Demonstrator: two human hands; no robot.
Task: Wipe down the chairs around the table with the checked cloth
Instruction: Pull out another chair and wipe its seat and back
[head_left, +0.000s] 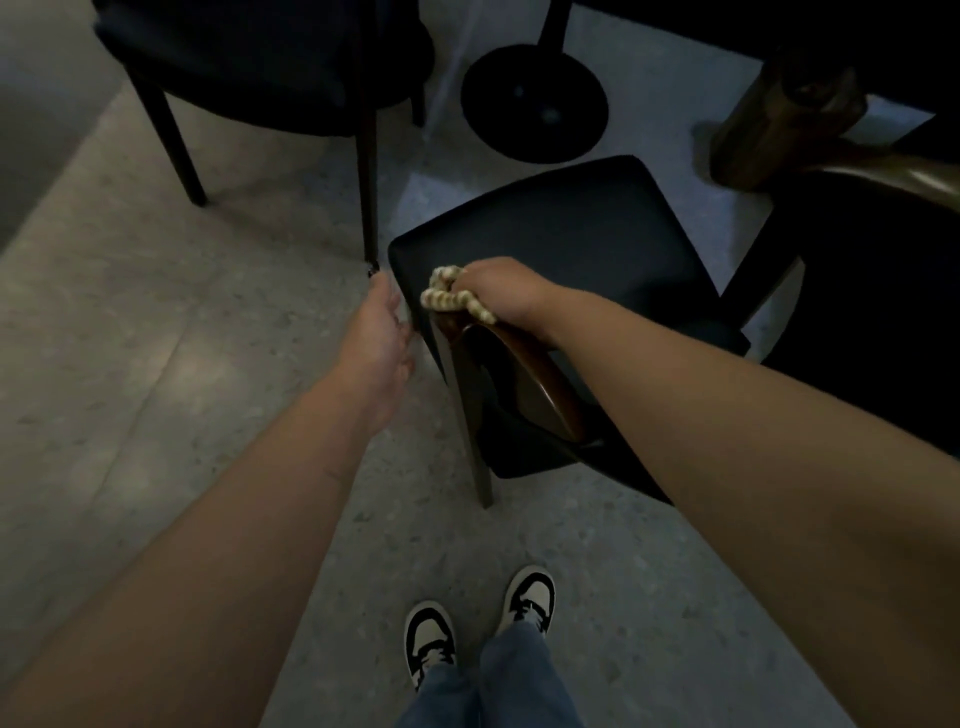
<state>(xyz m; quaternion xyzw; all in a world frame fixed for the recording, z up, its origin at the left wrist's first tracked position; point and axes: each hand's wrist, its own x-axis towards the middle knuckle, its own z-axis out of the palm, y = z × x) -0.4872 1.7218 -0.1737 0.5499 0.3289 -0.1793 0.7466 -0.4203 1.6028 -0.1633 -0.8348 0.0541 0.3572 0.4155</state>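
Note:
A dark chair (561, 244) with a black padded seat and a curved brown wooden backrest stands right in front of me. My right hand (501, 291) grips the bunched checked cloth (447, 297) and presses it on the left end of the backrest's top. My left hand (382, 332) reaches down beside the seat's left edge with straight fingers; I cannot tell whether it touches the chair. A second dark chair (249, 67) stands at the upper left, one thin leg coming down close to my left fingertips.
The round black base of the table (535, 101) sits on the floor beyond the chair. Another brown wooden chair frame (789, 119) shows at the upper right. Grey speckled floor (156, 338) spreads to the left. My two sneakers (480, 618) stand below.

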